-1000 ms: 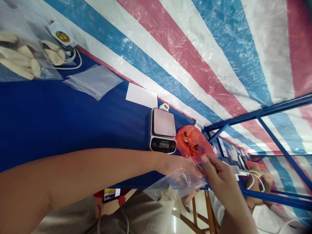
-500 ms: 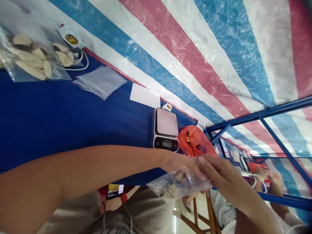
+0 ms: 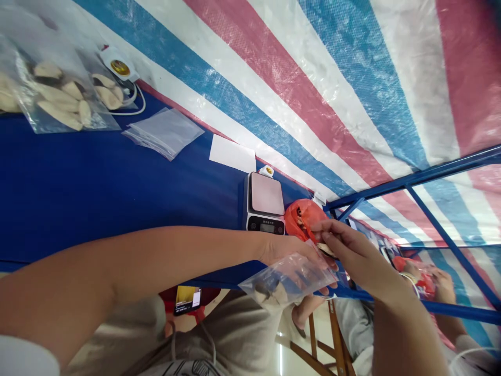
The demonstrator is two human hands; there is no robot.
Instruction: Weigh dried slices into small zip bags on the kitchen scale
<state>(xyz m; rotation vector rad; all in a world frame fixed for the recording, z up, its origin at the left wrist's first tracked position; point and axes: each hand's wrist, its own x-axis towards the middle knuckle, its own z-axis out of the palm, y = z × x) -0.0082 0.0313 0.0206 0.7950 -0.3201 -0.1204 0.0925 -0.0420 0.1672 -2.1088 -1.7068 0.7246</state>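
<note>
My left hand (image 3: 299, 259) is closed on a clear zip bag (image 3: 250, 286), which hangs tilted below it. Several pale slices with dark edges (image 3: 278, 295) lie at the bag's lower end. Close to the bag's mouth, my right hand (image 3: 354, 257) pinches a pale slice with a dark rind (image 3: 325, 249). Just behind both hands sits a red plastic bag (image 3: 309, 210), open at the top, with more brown and pale pieces inside. A small white digital scale (image 3: 267, 193) stands left of it with a bare weighing plate.
On the blue table (image 3: 97, 193) lie a stack of flat clear bags (image 3: 166, 130), a white paper (image 3: 232, 153) and filled bags of slices (image 3: 62, 102). A phone (image 3: 188, 299) rests below the table edge. A blue metal frame (image 3: 422, 175) and another person's hands (image 3: 442, 282) are at right.
My right hand has moved off the zip bag's mouth, up toward the red bag, and a slice now shows in its fingers. The left hand still holds the zip bag.
</note>
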